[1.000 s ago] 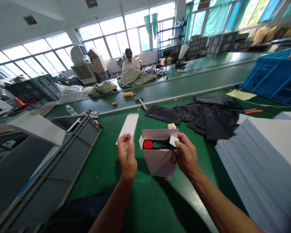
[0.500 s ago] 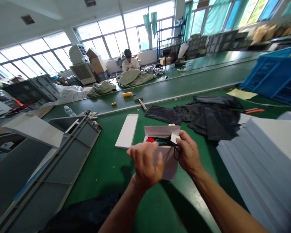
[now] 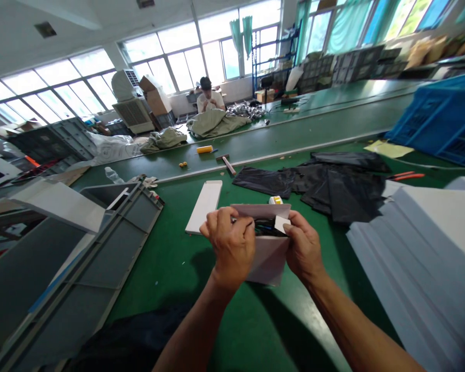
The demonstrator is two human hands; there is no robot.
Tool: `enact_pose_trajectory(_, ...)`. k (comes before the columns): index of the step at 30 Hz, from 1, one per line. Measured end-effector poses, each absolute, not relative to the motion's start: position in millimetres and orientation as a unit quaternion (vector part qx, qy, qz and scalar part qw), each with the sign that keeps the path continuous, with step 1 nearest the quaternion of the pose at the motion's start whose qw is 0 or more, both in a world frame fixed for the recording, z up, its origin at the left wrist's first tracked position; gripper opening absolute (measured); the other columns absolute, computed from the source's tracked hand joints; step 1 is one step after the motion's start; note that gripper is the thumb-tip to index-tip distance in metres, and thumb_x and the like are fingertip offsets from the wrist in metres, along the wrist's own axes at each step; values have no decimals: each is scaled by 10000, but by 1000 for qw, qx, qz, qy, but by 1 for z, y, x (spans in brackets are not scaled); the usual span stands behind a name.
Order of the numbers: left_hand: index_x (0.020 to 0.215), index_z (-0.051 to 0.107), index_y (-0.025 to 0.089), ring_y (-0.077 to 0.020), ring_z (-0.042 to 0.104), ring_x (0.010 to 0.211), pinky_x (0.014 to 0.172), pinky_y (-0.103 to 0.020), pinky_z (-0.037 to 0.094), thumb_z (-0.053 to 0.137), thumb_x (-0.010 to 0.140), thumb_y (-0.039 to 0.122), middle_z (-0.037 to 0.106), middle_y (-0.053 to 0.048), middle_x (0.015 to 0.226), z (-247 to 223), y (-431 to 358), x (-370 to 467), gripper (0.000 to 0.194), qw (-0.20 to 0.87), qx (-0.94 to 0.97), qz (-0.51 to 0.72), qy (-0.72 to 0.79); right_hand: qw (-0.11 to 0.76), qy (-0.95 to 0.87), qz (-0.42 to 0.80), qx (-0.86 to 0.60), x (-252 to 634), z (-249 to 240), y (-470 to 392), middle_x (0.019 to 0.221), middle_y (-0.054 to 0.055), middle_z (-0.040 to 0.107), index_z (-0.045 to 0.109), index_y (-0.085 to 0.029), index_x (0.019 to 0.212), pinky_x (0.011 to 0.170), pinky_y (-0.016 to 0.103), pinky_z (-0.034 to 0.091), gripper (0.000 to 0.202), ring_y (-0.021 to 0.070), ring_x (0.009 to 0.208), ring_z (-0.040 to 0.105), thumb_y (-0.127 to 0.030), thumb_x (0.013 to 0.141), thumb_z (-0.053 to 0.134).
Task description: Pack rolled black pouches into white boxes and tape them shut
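Left hand (image 3: pixel 232 243) curling over open white box (image 3: pixel 269 258) at its left end; grip unclear. Right hand (image 3: pixel 304 245) pinching small white flap (image 3: pixel 282 225) at its right.

The table (image 3: pixel 170 258) is green and shiny. Past the left fingers (image 3: pixel 221 219) lies a flat white box (image 3: pixel 204 206), with a hammer (image 3: pixel 228 165) farther off. Past the right fingers (image 3: pixel 294 231) lie black sheets (image 3: pixel 344 194). Right of those fingers is a big white stack (image 3: pixel 418 232).
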State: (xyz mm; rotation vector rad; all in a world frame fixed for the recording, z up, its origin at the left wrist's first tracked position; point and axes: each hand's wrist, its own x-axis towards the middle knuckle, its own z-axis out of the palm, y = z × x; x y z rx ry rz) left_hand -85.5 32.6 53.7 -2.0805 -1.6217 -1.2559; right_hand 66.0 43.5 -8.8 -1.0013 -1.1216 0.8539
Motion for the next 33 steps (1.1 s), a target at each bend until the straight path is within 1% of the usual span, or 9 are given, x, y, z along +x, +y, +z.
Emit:
enact_pose_trajectory(4,780,683,239,-257,481,1019,862,-462,427,708,736,134,523,-52,1040,48,33,-84,118,1,-663,-473,-580,656,-470,403,-432,65,-10,41,887,22,669,641,-231,1034,718,337,479,267,244,867,609,-312,807,528)
enact_pose_trajectory(8,1022,542,210,-213,517,1034,939,-439,458,711,670,88,487,-50,1081,36,37,-77,409,-85,-548,-579,-598,667,-448,416,-427,65,-10,40,952,24,675,645,-233,1029,727,336,473,262,240,862,613,-278,785,561)
enact_pose_trajectory(11,1157,447,210,-169,585,952,860,-358,506,711,680,127,536,-56,1103,25,42,-71,551,-227,-450,-636,-584,673,-433,433,-415,65,-9,41,996,18,677,642,-246,1069,745,335,470,296,239,880,617,-257,780,578)
enact_pose_trajectory(13,1087,464,196,-126,607,798,746,-285,515,696,716,164,585,-18,960,19,45,-68,439,-310,-405,-655,-558,677,-432,439,-403,65,-8,42,1017,18,678,636,-254,1111,748,336,472,332,240,889,620,-245,784,579)
enact_pose_trajectory(16,830,528,182,-112,573,707,689,-252,492,691,741,207,560,24,767,12,47,-63,188,-269,-393,-686,-551,689,-420,448,-386,65,-8,45,1020,16,679,647,-255,1119,733,325,465,354,229,869,620,-210,775,579)
enact_pose_trajectory(20,737,637,175,-149,586,833,775,-284,493,677,784,231,580,-17,806,9,46,-60,83,-139,-457,-692,-541,701,-398,440,-396,64,-6,47,893,1,674,698,-247,1001,697,299,436,281,198,792,601,-171,757,582)
enact_pose_trajectory(24,838,671,165,-158,584,907,826,-296,485,582,890,306,576,-56,939,5,40,-69,174,-148,-545,-662,-493,724,-428,405,-358,64,0,48,897,20,688,717,-232,809,844,349,423,186,218,909,609,-134,772,563)
enact_pose_trajectory(27,987,647,162,-174,569,1003,909,-324,461,451,959,299,564,-81,1033,-2,37,-78,240,-176,-587,-640,-464,728,-434,410,-336,63,0,50,941,41,699,709,-225,751,831,364,416,174,227,922,613,-131,783,567)
enact_pose_trajectory(33,1273,434,224,-188,532,1119,987,-345,424,528,915,321,523,-84,1195,-21,44,-85,382,-301,-546,-674,-397,744,-441,380,-330,66,-8,54,945,59,697,709,-214,747,812,387,428,184,244,917,616,-134,764,543)
